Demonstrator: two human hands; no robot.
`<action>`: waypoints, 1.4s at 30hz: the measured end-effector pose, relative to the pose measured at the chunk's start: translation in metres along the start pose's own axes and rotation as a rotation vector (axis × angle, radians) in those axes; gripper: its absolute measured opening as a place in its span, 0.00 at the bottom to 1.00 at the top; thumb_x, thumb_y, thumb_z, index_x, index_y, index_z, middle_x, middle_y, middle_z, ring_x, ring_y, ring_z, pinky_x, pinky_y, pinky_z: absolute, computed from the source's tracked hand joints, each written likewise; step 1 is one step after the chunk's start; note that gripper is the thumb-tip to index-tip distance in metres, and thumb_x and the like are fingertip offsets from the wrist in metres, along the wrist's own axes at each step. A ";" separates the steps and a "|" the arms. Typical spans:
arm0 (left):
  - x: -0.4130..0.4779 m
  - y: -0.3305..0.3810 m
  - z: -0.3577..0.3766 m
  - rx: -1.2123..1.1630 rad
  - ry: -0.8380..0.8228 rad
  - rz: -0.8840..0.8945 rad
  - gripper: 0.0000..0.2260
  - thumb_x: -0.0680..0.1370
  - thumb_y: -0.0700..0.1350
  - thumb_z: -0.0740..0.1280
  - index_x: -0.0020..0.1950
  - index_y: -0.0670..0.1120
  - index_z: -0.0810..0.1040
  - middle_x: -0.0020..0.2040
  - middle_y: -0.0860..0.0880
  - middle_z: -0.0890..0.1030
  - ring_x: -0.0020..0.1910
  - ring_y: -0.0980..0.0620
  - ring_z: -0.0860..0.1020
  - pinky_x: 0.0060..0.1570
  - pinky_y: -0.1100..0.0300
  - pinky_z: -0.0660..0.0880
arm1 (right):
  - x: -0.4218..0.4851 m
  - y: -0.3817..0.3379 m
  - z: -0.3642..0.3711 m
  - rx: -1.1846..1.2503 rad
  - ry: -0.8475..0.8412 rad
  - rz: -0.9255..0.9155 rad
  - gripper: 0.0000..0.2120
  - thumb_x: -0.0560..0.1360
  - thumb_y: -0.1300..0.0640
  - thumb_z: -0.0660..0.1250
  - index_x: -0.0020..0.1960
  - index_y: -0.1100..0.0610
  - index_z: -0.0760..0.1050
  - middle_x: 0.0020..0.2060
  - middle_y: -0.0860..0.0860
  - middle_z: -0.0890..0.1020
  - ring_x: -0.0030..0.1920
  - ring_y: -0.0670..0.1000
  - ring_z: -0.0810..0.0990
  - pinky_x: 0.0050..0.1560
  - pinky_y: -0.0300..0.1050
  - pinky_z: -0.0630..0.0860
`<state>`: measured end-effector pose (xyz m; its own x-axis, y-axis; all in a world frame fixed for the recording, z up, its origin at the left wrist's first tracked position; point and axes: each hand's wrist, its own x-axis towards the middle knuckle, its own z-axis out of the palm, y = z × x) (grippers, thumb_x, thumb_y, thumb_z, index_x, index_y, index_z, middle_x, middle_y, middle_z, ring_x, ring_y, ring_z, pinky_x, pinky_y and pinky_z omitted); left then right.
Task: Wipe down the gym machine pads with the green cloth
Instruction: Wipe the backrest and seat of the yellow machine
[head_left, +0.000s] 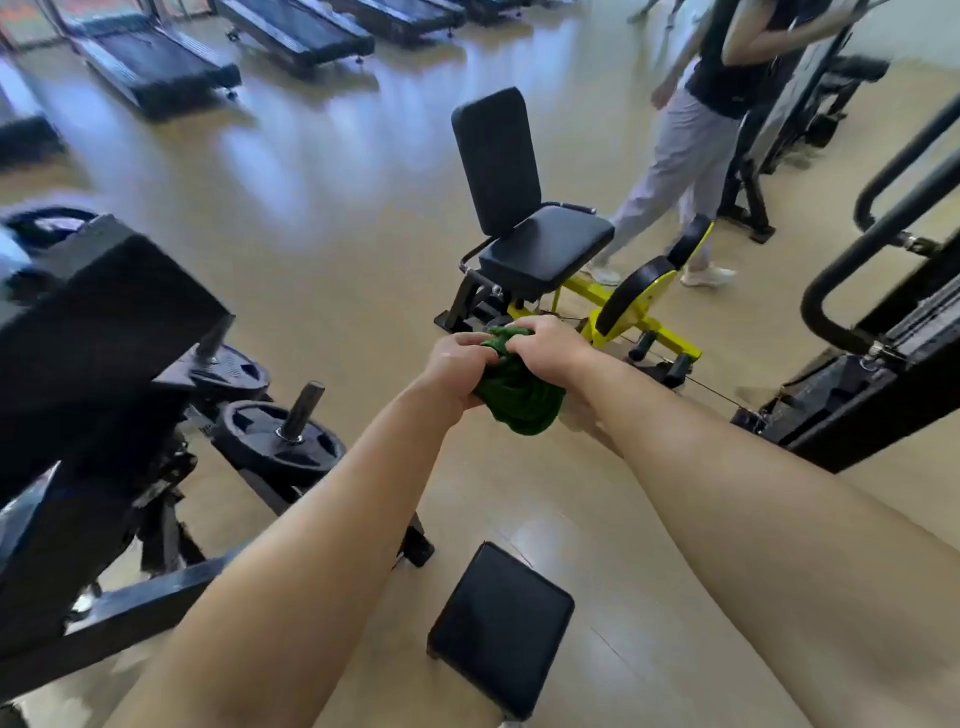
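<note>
A bunched green cloth (519, 400) hangs in the air between both of my hands, out in front of me. My left hand (457, 366) grips its left side and my right hand (548, 345) grips its top right. Beyond the hands stands a gym machine with a black seat pad (545, 249), an upright black back pad (496, 156) and curved black leg pads (628, 296) on a yellow frame. Below my arms, close to me, sits a small square black pad (501, 626). The cloth touches none of the pads.
A black plate-loaded machine (93, 374) with weight plates (280, 441) fills the left. A black cable machine frame (883, 332) stands at right. Another person (696, 130) walks behind the seat machine. Treadmills (156, 62) line the far side. Tan floor lies between.
</note>
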<state>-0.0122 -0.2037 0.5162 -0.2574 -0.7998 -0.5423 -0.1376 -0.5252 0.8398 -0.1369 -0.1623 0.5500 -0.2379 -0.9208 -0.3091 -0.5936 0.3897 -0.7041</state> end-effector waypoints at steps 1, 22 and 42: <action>0.012 0.007 0.008 -0.012 0.007 -0.004 0.14 0.79 0.34 0.66 0.63 0.44 0.80 0.59 0.38 0.82 0.56 0.39 0.83 0.54 0.42 0.83 | 0.016 0.004 -0.008 -0.009 -0.012 -0.006 0.18 0.82 0.58 0.60 0.70 0.53 0.76 0.63 0.55 0.80 0.53 0.51 0.74 0.53 0.43 0.71; 0.353 0.187 0.221 -0.165 0.223 0.017 0.12 0.78 0.32 0.64 0.55 0.46 0.81 0.52 0.41 0.82 0.51 0.42 0.81 0.58 0.42 0.81 | 0.412 0.109 -0.238 0.004 -0.187 -0.110 0.19 0.83 0.49 0.61 0.72 0.51 0.73 0.63 0.52 0.81 0.59 0.53 0.78 0.61 0.48 0.74; 0.644 0.346 0.153 -0.332 0.064 0.046 0.11 0.79 0.29 0.63 0.57 0.39 0.79 0.54 0.35 0.81 0.55 0.36 0.81 0.62 0.38 0.78 | 0.734 0.022 -0.218 0.984 -0.226 0.504 0.30 0.78 0.33 0.57 0.61 0.54 0.82 0.53 0.59 0.87 0.53 0.61 0.86 0.54 0.60 0.82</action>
<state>-0.3715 -0.8558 0.4610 -0.1939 -0.8361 -0.5132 0.1942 -0.5455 0.8153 -0.4921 -0.8334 0.4466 -0.0756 -0.6701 -0.7384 0.4183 0.6509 -0.6335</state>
